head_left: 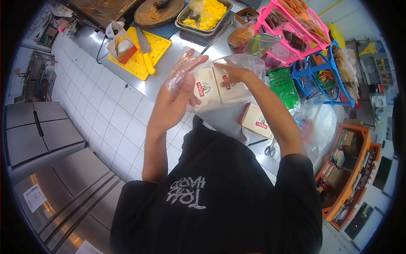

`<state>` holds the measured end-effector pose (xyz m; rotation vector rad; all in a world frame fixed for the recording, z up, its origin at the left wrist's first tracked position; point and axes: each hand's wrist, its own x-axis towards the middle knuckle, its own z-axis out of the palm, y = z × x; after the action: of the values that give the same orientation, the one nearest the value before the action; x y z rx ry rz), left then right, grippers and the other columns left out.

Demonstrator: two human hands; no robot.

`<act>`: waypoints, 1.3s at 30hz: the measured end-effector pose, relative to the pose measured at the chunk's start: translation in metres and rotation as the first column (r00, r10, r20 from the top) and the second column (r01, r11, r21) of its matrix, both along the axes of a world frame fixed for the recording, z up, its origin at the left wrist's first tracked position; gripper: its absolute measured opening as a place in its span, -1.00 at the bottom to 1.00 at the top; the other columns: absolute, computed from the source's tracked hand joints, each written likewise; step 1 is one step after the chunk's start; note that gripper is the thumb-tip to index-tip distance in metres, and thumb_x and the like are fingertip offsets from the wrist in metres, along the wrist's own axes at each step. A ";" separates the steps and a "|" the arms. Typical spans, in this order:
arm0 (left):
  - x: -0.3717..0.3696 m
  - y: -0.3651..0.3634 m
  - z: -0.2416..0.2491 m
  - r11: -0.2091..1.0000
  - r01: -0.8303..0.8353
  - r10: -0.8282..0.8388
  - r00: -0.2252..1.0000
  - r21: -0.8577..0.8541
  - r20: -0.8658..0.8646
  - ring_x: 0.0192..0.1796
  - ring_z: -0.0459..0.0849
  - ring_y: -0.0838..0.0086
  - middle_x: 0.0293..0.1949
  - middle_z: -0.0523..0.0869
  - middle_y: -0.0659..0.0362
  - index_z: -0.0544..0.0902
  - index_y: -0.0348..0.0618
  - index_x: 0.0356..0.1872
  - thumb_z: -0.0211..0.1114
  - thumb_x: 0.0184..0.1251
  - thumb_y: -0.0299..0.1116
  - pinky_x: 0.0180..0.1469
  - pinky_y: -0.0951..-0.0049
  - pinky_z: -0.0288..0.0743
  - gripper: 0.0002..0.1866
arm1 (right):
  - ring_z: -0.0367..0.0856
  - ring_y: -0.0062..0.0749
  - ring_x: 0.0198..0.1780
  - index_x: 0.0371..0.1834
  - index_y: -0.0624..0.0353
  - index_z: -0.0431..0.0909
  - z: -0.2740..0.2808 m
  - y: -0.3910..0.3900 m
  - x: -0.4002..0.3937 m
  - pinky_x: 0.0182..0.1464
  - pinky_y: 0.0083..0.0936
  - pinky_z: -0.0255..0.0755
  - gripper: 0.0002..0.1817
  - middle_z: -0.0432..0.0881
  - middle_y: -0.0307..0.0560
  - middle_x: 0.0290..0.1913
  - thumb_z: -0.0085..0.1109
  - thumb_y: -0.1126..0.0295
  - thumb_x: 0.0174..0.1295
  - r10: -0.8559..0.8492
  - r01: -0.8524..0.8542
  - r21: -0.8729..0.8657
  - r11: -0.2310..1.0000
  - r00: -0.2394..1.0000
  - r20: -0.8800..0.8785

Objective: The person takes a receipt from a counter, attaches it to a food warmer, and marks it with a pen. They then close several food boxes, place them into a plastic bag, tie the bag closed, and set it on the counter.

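Note:
Two cream cardboard takeaway boxes [206, 89] with red labels sit side by side in a clear plastic bag [253, 63] in front of me. My left hand [179, 91] is at the left box's side, thumb and upper fingers spread. Clear film covers these upper fingers, and lower fingertips reach the box edge. From the right, my right hand [234, 75] reaches over the other box [230, 89], fingers closed on its top. A third box [258, 120] of the same kind rests on the steel table [220, 120], below my right forearm.
Scissors [270, 149] lie near the third box. A yellow cutting board [163, 44] bears a knife [144, 46] and a food carton [124, 48]. Behind is a metal tray [192, 25] of yellow food. Pink [292, 46] and blue [325, 80] baskets and a green packet [282, 88] stand right.

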<state>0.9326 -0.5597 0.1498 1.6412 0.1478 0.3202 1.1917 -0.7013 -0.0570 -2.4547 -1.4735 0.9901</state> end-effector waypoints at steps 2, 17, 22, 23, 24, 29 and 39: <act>0.000 -0.001 -0.002 0.999 0.022 -0.022 1.000 0.034 0.013 -0.48 0.50 0.70 0.38 0.48 0.07 0.32 -0.30 0.46 -0.05 0.65 -0.05 -0.26 0.57 0.59 -0.41 | 0.32 0.10 0.46 0.62 -0.13 0.04 -0.034 -0.011 0.013 0.43 -0.15 0.29 0.12 0.18 0.22 0.54 0.48 -0.06 0.00 -0.009 0.009 -0.001 1.000 1.000 0.030; -0.024 0.008 -0.003 0.998 0.028 -0.018 0.985 0.057 -0.169 -0.45 0.57 0.62 0.33 0.55 -0.09 0.63 -0.42 0.12 -0.06 0.59 0.13 -0.25 0.60 0.49 -0.32 | 0.10 0.50 0.49 0.64 -0.30 -0.13 0.104 -0.182 -0.128 0.46 0.24 0.11 0.32 -0.03 0.41 0.57 0.60 -0.14 -0.18 -0.016 0.107 -0.356 0.928 0.968 0.249; -0.035 0.016 -0.013 0.996 0.007 -0.023 0.985 -0.091 -0.169 -0.37 0.49 0.65 -0.12 0.65 0.17 0.40 -0.18 0.44 0.13 0.55 0.06 -0.26 0.59 0.49 -0.36 | 0.22 0.36 0.37 0.63 -0.39 -0.07 0.016 -0.223 -0.145 0.33 0.30 0.15 0.32 0.19 0.34 0.41 0.62 0.00 -0.28 -0.164 0.182 -0.010 0.983 0.911 0.378; -0.035 0.015 -0.010 0.996 0.001 -0.015 0.986 -0.088 -0.168 -0.37 0.49 0.65 -0.12 0.65 0.17 0.40 -0.18 0.44 0.13 0.55 0.06 -0.26 0.59 0.49 -0.36 | 0.24 0.31 0.35 0.62 -0.38 -0.03 0.012 -0.225 -0.143 0.31 0.27 0.16 0.30 0.20 0.34 0.38 0.61 0.05 -0.28 -0.221 0.223 0.037 0.974 0.900 0.375; -0.033 0.012 -0.006 0.994 -0.022 0.003 0.984 -0.106 -0.177 -0.37 0.48 0.64 -0.13 0.64 0.18 0.38 -0.17 0.46 0.13 0.55 0.06 -0.24 0.59 0.49 -0.35 | 0.24 0.31 0.35 0.62 -0.38 -0.03 0.016 -0.223 -0.141 0.31 0.27 0.16 0.30 0.20 0.34 0.38 0.61 0.05 -0.28 -0.215 0.215 0.044 0.976 0.901 0.378; -0.043 0.006 -0.006 0.984 -0.066 0.039 0.987 -0.166 -0.158 -0.36 0.47 0.62 -0.12 0.62 0.17 0.35 -0.17 0.47 0.12 0.55 0.08 -0.19 0.57 0.50 -0.33 | 0.32 0.28 0.28 0.60 -0.27 0.09 0.116 -0.217 -0.145 0.28 0.17 0.21 0.21 0.28 0.34 0.29 0.56 0.15 -0.26 -0.126 0.127 0.021 0.992 0.919 0.373; -0.033 -0.016 -0.007 0.963 0.125 -0.124 0.992 -0.240 0.020 -0.36 0.50 0.62 0.09 0.58 0.11 0.15 -0.23 0.55 -0.05 0.51 0.27 -0.20 0.58 0.50 -0.14 | 0.47 0.25 0.24 0.57 -0.10 0.14 0.296 -0.077 -0.110 0.25 -0.07 0.39 0.11 0.44 0.36 0.21 0.43 0.00 -0.18 0.127 -0.140 0.026 0.990 0.952 0.277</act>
<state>0.8991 -0.5760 0.1428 1.4017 0.0753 0.2012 1.0814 -0.7783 0.2390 -2.5711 -1.7439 0.6446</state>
